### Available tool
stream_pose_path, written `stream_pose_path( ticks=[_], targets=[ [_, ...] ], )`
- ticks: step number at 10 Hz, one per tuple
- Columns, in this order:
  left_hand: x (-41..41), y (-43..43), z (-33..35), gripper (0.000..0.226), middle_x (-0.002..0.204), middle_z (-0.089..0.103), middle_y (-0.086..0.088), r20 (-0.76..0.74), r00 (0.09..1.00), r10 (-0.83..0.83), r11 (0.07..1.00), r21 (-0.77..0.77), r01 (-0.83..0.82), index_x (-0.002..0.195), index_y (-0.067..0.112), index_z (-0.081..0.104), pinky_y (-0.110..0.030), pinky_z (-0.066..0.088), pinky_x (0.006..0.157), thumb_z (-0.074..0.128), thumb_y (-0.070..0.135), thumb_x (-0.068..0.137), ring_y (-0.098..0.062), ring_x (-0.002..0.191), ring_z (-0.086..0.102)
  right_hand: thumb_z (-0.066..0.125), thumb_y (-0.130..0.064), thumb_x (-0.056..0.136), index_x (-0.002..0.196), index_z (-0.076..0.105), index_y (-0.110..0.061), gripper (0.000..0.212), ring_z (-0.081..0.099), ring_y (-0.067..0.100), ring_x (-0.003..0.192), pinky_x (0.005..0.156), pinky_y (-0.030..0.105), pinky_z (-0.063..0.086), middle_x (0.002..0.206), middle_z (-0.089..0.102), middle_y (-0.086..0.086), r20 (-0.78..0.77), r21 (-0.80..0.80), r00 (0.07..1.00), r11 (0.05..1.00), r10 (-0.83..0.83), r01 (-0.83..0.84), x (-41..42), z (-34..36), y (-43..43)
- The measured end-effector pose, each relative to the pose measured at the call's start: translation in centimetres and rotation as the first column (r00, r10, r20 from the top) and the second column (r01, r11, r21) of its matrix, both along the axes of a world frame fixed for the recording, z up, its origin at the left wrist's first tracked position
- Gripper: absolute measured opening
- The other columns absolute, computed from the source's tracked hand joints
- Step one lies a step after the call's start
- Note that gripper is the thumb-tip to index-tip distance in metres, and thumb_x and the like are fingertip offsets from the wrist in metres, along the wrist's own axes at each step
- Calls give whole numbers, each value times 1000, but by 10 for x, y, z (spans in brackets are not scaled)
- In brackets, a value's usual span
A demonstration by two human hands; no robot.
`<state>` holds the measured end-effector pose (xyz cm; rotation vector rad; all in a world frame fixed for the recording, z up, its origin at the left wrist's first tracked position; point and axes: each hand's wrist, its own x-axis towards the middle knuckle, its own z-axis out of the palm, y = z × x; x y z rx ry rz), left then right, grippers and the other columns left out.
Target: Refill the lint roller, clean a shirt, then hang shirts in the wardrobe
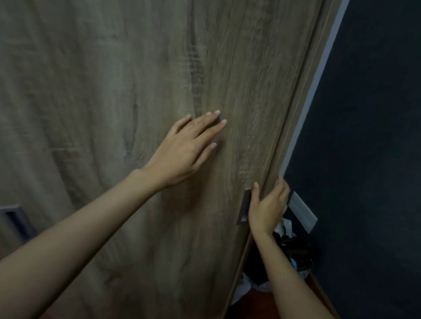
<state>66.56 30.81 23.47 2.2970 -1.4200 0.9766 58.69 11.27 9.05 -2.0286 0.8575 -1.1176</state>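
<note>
Wood-grain wardrobe door [136, 63] fills your view, your left hand [185, 152] spread flat on it and your right hand [268, 205] curled around its edge beside the recessed handle [244, 207], both empty; no shirt or lint roller shows, so hanging probably remains.

No readable text, label, brand, number or sign on any surface in view.

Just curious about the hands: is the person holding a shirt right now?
No, the left hand lies flat on the wardrobe door, and the right hand grips its edge.
</note>
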Motion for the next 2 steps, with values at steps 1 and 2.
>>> stream_pose_path(
  ticks=[1,2],
  targets=[
    [-14,22,20,56,156,34,-7,-93,990,106,990,-81,-113,149,14,36,-41,22,115,26,39,99,-20,142,35,49,-36,96,147,27,-13,60,31,25,138,112,45,25,153,29,11,93,-179,992,981,85,-67,-10,48,12],
    [-29,43,46,53,159,27,-8,-289,934,211,965,-91,-246,151,13,29,-44,18,117,32,34,103,-22,146,27,40,-36,100,149,23,-12,57,25,24,142,114,44,19,158,19,8,-82,-318,955,900,286,-297,-20,90,24]
  ],
)
